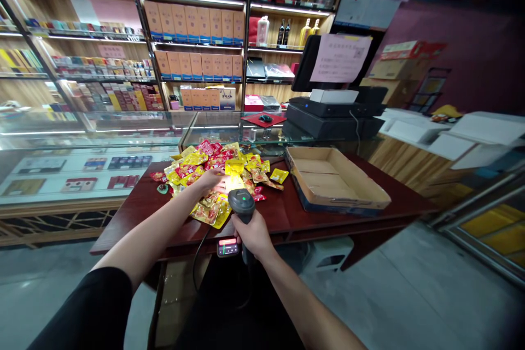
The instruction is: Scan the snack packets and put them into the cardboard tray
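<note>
My right hand [255,232] is wrapped round the handle of a black barcode scanner [241,203], whose bright light falls forward on a yellow snack packet [234,168]. That packet is in my left hand [214,180], its fingers closed at the lit lower part, partly washed out by glare. Around and under the left hand lies a heap of small red and yellow snack packets [192,159] on the dark red wooden table [287,227]. A few single packets, such as a yellow one [279,175], lie at the heap's right edge. The scanner's cable hangs down toward my lap.
An open shallow cardboard box [336,178] sits on the table to the right. Behind stand a glass counter [156,126], a monitor [328,65] and a mouse [266,118] on a red pad. A small lit screen [228,248] is below the scanner. A stool [328,254] stands under the table.
</note>
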Tool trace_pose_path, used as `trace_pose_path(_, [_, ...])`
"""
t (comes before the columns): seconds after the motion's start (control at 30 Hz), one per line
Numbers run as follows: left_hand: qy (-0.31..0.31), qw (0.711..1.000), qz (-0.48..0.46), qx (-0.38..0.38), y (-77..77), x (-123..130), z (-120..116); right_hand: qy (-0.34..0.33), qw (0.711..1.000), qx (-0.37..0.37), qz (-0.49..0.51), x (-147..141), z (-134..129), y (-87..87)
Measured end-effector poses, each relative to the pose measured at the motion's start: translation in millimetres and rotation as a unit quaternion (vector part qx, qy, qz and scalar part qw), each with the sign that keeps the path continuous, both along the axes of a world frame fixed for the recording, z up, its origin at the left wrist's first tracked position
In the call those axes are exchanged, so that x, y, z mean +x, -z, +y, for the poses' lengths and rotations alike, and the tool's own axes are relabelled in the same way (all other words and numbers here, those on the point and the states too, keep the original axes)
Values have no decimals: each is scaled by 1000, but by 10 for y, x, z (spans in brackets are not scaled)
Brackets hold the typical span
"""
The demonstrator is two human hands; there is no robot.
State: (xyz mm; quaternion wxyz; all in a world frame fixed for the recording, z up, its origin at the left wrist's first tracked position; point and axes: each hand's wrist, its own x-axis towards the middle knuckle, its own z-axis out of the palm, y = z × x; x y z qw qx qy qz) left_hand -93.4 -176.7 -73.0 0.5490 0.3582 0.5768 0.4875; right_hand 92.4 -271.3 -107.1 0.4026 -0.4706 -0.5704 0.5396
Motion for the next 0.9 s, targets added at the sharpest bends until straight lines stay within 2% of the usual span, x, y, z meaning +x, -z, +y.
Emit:
trace_pose_path(0.2, [-7,1000,13,11,-13,-10,4,-1,1000,23,-7,21,6,-29])
trace_pose_path(0.37, [14,999,-28,8,-131,89,-42,79,987,138,35,189,326,-272])
trace_pose_path(0.47, [53,997,-47,5,-242,229,-46,85,985,69,134,331,640,-493])
trace_pose_path(0.57, [89,993,-74,2,-331,425,35,58,964,-34,259,497,888,-722])
trace_pose_path(0.63, [102,991,-90,0,-378,588,141,51,950,-66,301,624,992,-840])
trace_pose_path(0.77, [126,988,-86,0,-466,983,420,88,940,-47,325,927,1127,-952])
trace_pose_path(0.9, [178,982,-69,-5,-525,1455,700,157,931,-27,328,1288,1243,-981])
